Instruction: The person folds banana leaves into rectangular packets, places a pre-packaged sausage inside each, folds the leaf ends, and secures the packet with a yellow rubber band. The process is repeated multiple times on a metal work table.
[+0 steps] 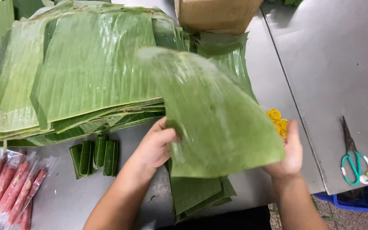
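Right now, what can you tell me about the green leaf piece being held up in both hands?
The leaf piece is a roughly rectangular sheet of banana leaf, glossy green with fine parallel ribs. It is lifted off the metal table and tilted, its top edge blurred. The left hand pinches its left edge; the right hand supports its lower right corner. Similar cut pieces lie stacked beneath it.

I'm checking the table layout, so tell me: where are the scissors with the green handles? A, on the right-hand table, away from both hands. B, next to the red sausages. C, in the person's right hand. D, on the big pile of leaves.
A: the scissors lie alone on the right-hand table, beyond the right hand, which holds a leaf.
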